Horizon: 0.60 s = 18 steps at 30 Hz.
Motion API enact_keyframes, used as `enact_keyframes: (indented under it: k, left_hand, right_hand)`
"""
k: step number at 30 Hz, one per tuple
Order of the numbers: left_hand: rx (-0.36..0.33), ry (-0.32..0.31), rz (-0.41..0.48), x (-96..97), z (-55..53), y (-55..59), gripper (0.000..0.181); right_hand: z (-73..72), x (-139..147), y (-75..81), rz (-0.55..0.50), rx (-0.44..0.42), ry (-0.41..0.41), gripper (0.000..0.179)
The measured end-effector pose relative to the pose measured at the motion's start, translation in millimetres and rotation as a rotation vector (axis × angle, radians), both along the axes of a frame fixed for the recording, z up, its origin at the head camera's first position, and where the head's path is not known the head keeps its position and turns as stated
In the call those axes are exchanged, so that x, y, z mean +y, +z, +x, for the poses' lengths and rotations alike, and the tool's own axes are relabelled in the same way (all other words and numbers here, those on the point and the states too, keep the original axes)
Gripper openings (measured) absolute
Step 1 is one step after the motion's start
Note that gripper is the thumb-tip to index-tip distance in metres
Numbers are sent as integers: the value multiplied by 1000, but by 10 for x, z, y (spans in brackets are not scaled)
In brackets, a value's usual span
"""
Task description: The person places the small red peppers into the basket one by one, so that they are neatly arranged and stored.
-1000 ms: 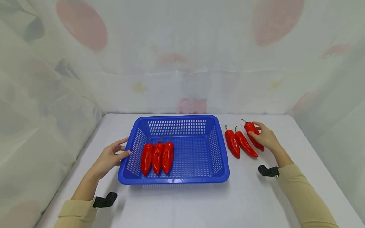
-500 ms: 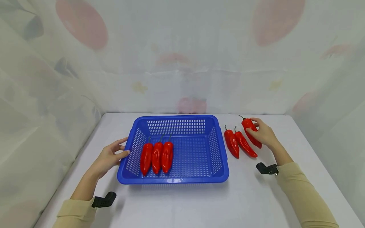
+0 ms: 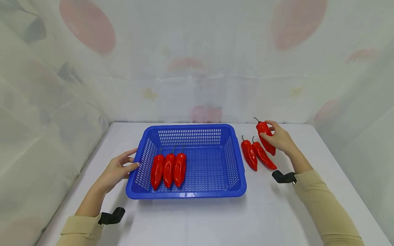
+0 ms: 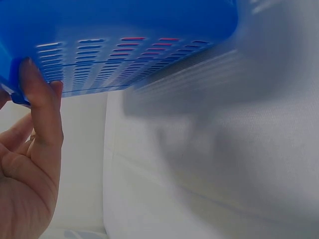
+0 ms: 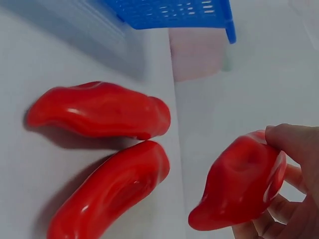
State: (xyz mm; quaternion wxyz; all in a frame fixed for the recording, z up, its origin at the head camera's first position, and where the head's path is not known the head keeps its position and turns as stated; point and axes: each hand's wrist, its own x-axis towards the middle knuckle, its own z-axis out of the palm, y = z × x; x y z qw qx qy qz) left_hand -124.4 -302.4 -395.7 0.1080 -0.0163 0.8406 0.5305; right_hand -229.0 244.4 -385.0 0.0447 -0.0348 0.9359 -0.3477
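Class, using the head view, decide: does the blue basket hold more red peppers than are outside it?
No: three peppers lie in the basket, two peppers lie on the table, and the right hand holds one pepper.

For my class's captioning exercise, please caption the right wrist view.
Right hand holding a pepper, two others on the table, basket nearby.

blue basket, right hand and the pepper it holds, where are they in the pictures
Blue basket (image 3: 186, 195), head view, front rim.
Right hand (image 3: 280, 138), head view, middle of the hand.
Held pepper (image 5: 237, 181), right wrist view, middle of its body.
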Motion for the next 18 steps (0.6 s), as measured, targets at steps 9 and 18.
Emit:
enact_keyframes:
  k: [9, 18]
  left_hand:
    - [3, -1, -13, 4, 0, -1, 67]
    - [3, -3, -12, 11, 4, 15, 67]
  right_hand:
    - [-20, -119, 107, -47, 2, 21, 69]
    - [-52, -278, 244, -92, 15, 43, 69]
